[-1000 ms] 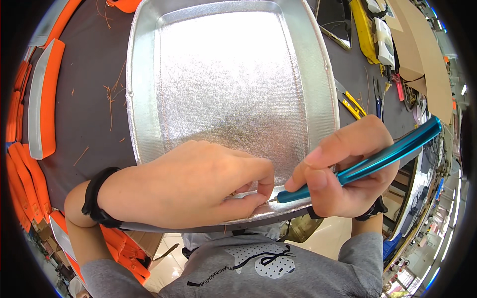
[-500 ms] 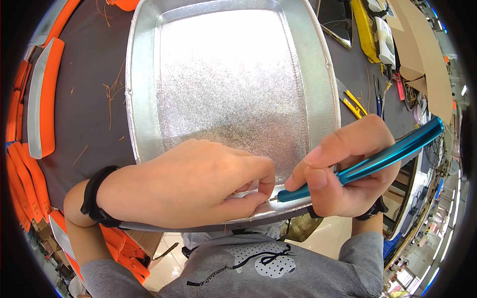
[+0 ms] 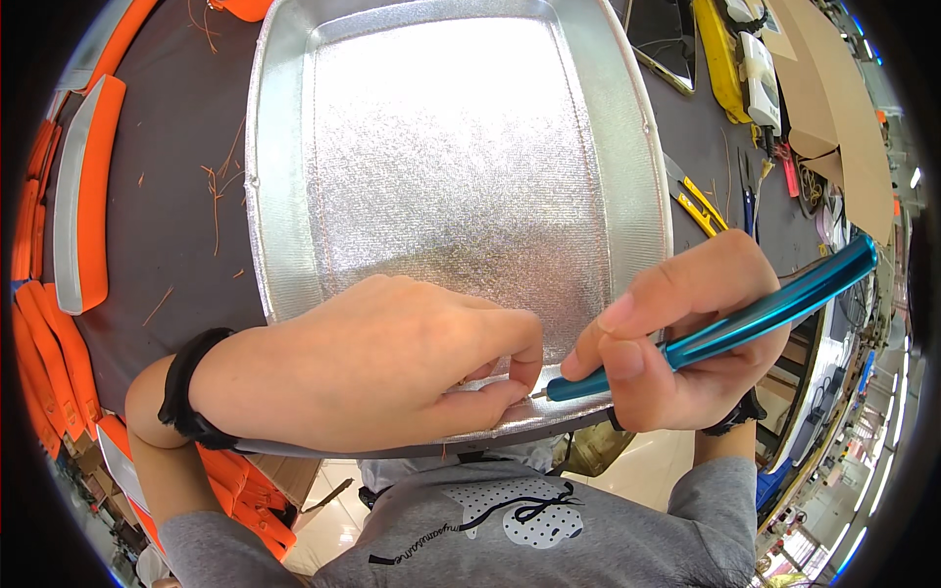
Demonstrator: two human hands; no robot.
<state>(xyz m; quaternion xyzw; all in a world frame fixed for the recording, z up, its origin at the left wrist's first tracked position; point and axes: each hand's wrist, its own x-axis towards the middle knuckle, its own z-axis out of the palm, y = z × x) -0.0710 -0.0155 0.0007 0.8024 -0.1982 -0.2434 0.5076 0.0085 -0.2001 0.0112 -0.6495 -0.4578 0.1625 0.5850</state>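
A shallow box-shaped piece with a shiny silver foil lining (image 3: 461, 216) lies in front of me, its near rim toward my body. My left hand (image 3: 392, 358) is bent over that near rim, thumb and forefinger pinched together on its edge; what else they may hold is hidden. My right hand (image 3: 676, 338) grips a slim teal-handled tool (image 3: 735, 338), its handle sloping up to the right. The tool's thin metal tip points left along the rim, close beside my left fingertips. Whether the tip pierces the lining cannot be made out.
Several orange-and-grey strips (image 3: 86, 196) lie at the left on the dark table (image 3: 176, 186), with loose orange threads. To the right are yellow thread snips (image 3: 701, 208), a dark-screened device (image 3: 667, 39), a yellow pouch (image 3: 720, 64), a white power strip (image 3: 760, 83) and cardboard (image 3: 823, 78).
My right hand and the teal-handled tool have dipped very slightly, the tip staying by the near rim. My left hand keeps its pinch in the same place.
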